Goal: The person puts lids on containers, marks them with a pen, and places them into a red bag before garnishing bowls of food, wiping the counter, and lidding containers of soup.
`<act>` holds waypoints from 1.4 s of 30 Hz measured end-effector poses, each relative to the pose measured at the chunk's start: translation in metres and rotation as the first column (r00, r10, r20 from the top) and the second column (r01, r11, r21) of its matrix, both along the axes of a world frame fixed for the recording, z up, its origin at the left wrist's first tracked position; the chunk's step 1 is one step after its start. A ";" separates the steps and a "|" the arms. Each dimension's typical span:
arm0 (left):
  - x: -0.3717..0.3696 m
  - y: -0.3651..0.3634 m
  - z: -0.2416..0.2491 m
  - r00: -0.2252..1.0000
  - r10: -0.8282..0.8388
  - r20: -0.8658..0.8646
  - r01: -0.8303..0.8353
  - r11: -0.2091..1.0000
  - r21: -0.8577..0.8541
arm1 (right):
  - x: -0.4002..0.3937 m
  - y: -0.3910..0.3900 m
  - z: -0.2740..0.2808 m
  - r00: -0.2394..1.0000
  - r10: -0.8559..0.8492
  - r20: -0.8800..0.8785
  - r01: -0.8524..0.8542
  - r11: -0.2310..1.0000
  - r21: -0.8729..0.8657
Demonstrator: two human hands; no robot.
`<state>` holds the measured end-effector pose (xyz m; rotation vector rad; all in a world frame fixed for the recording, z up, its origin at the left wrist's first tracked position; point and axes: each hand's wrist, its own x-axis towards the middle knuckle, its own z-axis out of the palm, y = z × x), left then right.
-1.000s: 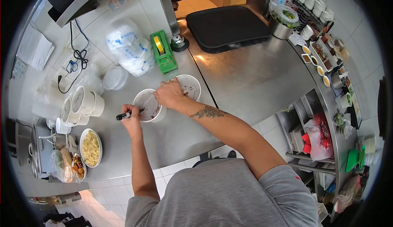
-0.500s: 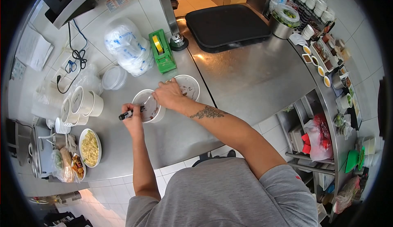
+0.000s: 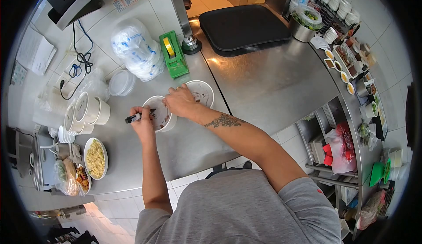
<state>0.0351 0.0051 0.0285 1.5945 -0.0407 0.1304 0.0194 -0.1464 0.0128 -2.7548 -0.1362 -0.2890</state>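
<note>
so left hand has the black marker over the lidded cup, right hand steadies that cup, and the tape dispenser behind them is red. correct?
Not quite. The head view shows the tape dispenser is green, not red. The rest holds: the left hand grips the black marker over the lidded cup, and the right hand steadies that cup.

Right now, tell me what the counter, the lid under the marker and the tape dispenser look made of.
Counter: brushed stainless steel, by its grey sheen and blurred reflections.
Lid: likely thin translucent plastic; food shows dimly through it.
Tape dispenser: glossy green moulded plastic, it seems.
Marker: black body, probably plastic, in the left hand.
</note>
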 end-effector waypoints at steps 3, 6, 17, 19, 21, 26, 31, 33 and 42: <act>0.005 -0.004 -0.014 0.996 -0.008 0.085 -0.002 0.994 0.113 | 0.000 -0.002 0.000 1.000 0.003 -0.015 -0.003 1.000 0.001; 0.007 -0.001 -0.019 0.995 -0.027 0.100 0.014 0.991 0.132 | 0.000 -0.005 -0.003 1.000 0.010 0.016 -0.010 1.000 0.006; 0.011 0.002 -0.022 0.994 -0.064 0.085 0.053 0.990 0.131 | 0.005 -0.010 -0.016 0.985 -0.036 0.168 -0.002 0.975 0.220; 0.008 -0.004 -0.007 0.998 -0.064 -0.017 0.063 0.998 -0.018 | 0.000 -0.012 -0.005 0.984 -0.100 0.145 0.026 0.897 0.442; 0.011 -0.008 0.010 0.993 -0.113 0.015 0.111 0.929 -0.354 | -0.010 -0.019 0.029 0.992 -0.087 -0.088 0.124 0.742 0.659; -0.005 -0.035 0.054 0.981 -0.165 0.103 0.192 0.912 -0.363 | -0.020 -0.017 0.047 0.974 0.205 -0.094 0.020 0.336 0.942; -0.019 -0.056 0.056 0.968 -0.175 0.181 0.182 0.983 -0.025 | -0.017 0.001 0.034 0.979 0.199 0.038 -0.084 0.228 0.970; -0.021 -0.061 0.042 0.943 -0.153 0.297 0.112 0.982 0.150 | -0.019 0.006 0.031 0.981 0.178 0.080 -0.110 0.170 0.979; -0.001 -0.050 0.081 0.946 -0.079 0.314 0.125 0.984 -0.129 | -0.033 -0.017 0.055 0.955 0.285 -0.080 0.033 0.166 0.986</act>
